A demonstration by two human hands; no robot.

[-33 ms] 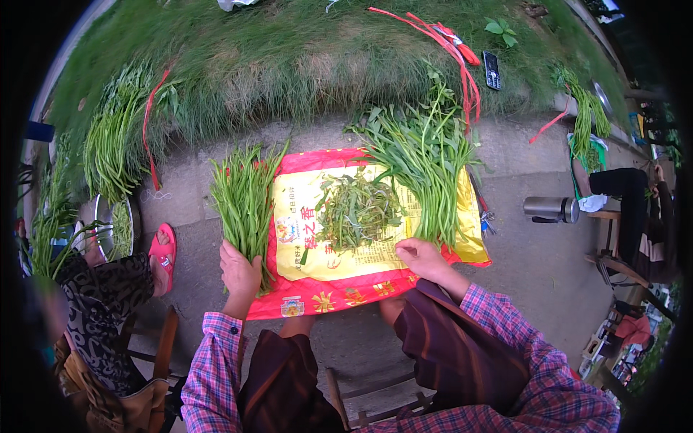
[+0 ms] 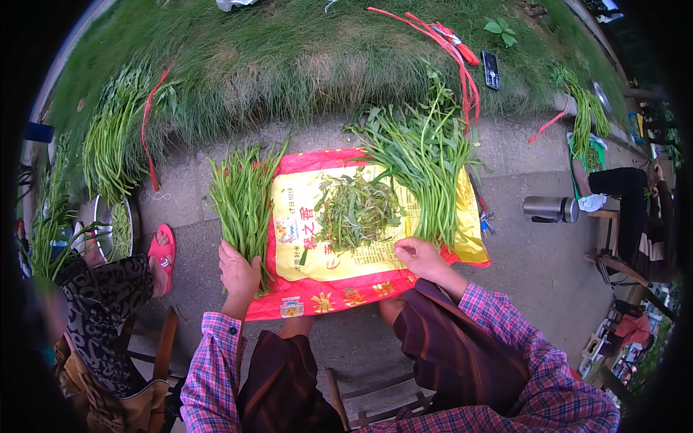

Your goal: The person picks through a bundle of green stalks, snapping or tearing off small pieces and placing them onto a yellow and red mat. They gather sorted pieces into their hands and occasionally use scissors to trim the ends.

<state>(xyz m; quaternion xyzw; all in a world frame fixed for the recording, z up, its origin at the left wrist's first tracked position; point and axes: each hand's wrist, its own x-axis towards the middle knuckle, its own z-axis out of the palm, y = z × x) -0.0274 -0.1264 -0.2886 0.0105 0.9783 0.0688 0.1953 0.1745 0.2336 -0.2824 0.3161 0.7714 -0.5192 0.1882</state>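
Note:
My left hand (image 2: 238, 273) is closed around the cut ends of a bunch of green stems (image 2: 244, 198) that lies on the pavement at the left edge of a yellow and red sack (image 2: 325, 292). My right hand (image 2: 422, 257) rests with curled fingers at the base of a larger pile of leafy green stems (image 2: 426, 155) on the sack's right side. Whether it grips a stem cannot be made out. A small heap of stripped leaves (image 2: 357, 209) lies in the middle of the sack, between my hands.
A person in patterned clothes (image 2: 101, 303) with a pink sandal (image 2: 162, 252) sits at my left by a metal basin (image 2: 119, 231). More green bundles (image 2: 108, 151) and red straps (image 2: 462, 50) lie on the grass. A steel flask (image 2: 552, 209) and another seated person (image 2: 635, 187) are at right.

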